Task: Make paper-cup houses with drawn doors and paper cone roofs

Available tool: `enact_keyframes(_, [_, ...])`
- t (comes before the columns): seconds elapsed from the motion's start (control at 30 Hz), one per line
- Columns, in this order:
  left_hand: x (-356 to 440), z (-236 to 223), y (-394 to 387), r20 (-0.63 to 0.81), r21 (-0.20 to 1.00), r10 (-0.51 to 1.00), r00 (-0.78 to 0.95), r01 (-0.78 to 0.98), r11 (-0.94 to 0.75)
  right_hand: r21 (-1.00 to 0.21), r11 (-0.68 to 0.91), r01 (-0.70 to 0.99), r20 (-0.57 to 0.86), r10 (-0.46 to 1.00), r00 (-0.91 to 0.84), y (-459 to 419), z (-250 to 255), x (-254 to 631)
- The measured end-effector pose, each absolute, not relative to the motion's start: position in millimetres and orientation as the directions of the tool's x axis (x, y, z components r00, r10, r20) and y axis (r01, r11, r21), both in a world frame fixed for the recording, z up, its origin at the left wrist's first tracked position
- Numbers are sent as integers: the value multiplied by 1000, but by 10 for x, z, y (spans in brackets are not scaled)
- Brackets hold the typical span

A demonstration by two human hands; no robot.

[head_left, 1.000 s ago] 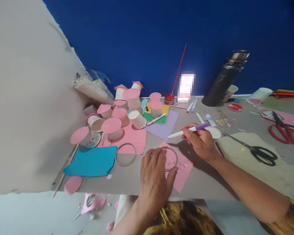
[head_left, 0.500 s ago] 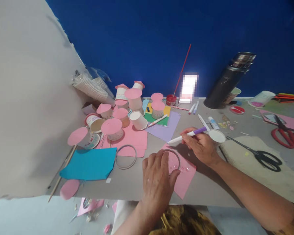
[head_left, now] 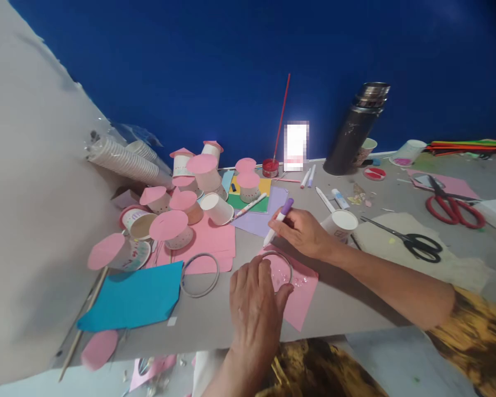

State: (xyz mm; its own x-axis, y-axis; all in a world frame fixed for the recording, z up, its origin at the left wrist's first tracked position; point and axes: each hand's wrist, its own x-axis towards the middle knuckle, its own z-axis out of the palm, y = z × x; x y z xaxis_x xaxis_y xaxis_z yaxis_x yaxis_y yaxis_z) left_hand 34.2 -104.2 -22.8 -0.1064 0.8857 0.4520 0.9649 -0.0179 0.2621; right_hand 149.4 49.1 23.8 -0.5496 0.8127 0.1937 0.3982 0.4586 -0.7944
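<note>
The left hand [head_left: 254,300] lies over a grey ring [head_left: 290,266] on a pink sheet [head_left: 301,300], its fingers close together and its thumb held apart at the rim. The right hand [head_left: 303,234] pinches a purple-ended white marker [head_left: 282,214] between thumb and fingers, the tip just beyond the ring's far edge — whether it touches the paper I cannot tell. A second ring [head_left: 218,271] lies beside the blue sheet [head_left: 136,298] — well apart from the marker.
</note>
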Motion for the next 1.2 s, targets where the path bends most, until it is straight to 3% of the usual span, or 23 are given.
enact_keyframes(0.33, [289, -195, -1067, 398, 238, 916, -53, 970, -47, -780, 476, 406, 164, 782, -601, 505, 197, 1411])
enact_keyframes(0.67, [302, -163, -1028, 416, 185, 909, -36, 982, -45, -743, 443, 502, 200, 863, -465, 348, 188, 1862])
enact_keyframes(1.0, [321, -21, -1025, 315, 134, 948, -34, 991, -9, -594, 600, 537, 451, 800, -395, -343, -31, 2163])
enact_keyframes(1.2, [198, 268, -954, 77, 161, 994, 76, 983, -87, -498, 667, 553, 552, 736, -391, -444, -157, 2159])
